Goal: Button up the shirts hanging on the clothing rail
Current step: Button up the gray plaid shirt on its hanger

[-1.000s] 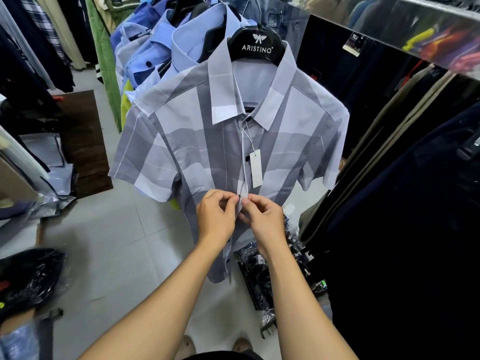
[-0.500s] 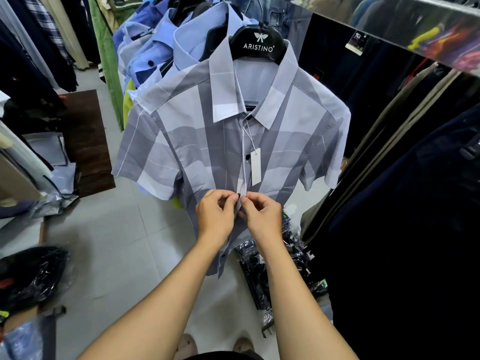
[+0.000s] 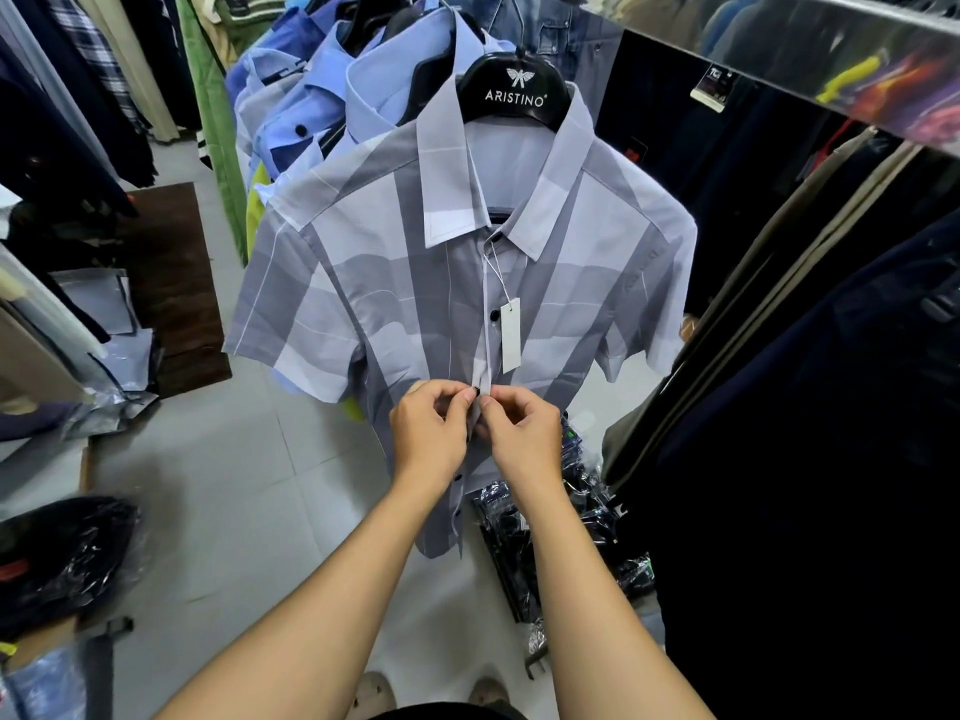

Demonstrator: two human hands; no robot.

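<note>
1. Your left hand point(image 3: 428, 433) and right hand point(image 3: 524, 439) are both pinched shut on the front opening of the grey checked shirt point(image 3: 395, 304), fingertips almost touching each other at mid-front.
2. That shirt hangs facing you on a black hanger point(image 3: 511, 93) printed with "ARISTINO".
3. On the shirt's front, a dark button point(image 3: 494, 315) above your hands is fastened, and the collar button above that too.
4. A white tag point(image 3: 510, 335) dangles on a string just beside that button.
5. Below your hands the shirt's front edges hang apart, with dark buttons showing along one edge.
6. Behind the shirt, blue shirts point(image 3: 311, 116) hang in a row.
7. Under the shirt's hem, dark packets in clear plastic point(image 3: 550, 532) lie on the pale tiled floor point(image 3: 218, 491).
</note>
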